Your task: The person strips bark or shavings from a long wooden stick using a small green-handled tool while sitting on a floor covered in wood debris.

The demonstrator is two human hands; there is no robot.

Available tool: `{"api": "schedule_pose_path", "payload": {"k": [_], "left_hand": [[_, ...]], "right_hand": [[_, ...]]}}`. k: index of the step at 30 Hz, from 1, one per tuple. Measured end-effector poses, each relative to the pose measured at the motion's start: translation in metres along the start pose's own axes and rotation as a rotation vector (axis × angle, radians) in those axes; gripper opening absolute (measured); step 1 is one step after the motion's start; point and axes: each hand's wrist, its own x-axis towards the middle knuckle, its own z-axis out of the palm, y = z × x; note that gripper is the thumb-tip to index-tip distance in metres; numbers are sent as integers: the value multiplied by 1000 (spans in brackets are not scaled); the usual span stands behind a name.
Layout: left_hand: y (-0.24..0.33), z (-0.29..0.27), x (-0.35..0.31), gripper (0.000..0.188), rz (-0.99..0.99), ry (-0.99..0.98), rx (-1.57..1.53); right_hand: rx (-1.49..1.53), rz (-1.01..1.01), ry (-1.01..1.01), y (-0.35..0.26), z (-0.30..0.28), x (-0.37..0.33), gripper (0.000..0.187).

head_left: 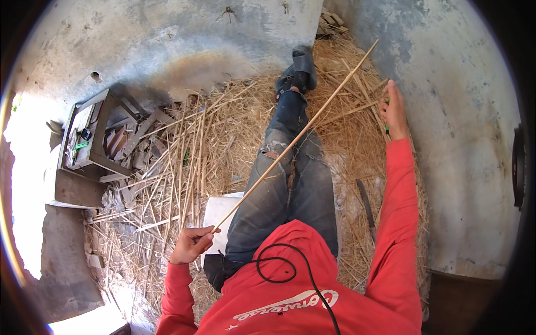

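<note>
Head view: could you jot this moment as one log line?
Left hand: pinching thin stick by near end | Right hand: extended near wall, grip unclear | Stick: slanting above outstretched legs | Around: loose straw

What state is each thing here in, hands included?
Left hand: closed on the stick's near end
Right hand: raised by the wall, apart from the stick; grip unclear
Stick: bare, slanting above the legs
Jeans: torn at the knee
Cord: looped
Dark blade: lying on the straw
Straw: scattered

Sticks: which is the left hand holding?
The long stick slanting across the legs, pinched by the left hand; the sticks at left lie on the floor.
</note>
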Motion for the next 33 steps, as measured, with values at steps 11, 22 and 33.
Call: {"api": "schedule_pose_path", "payload": {"k": [11,22,33], "left_hand": [[10,9,3,29,-1,-21,15],[1,1,1,31,6,-52,-16],[5,-10,-9,29,-75,-53,56]], "right_hand": [[-597,-360,-451,-43,80,-105,60],[-447,-352,-370,-2,100,-109,57],[-406,-310,-114,33,79,-52,65]]}}
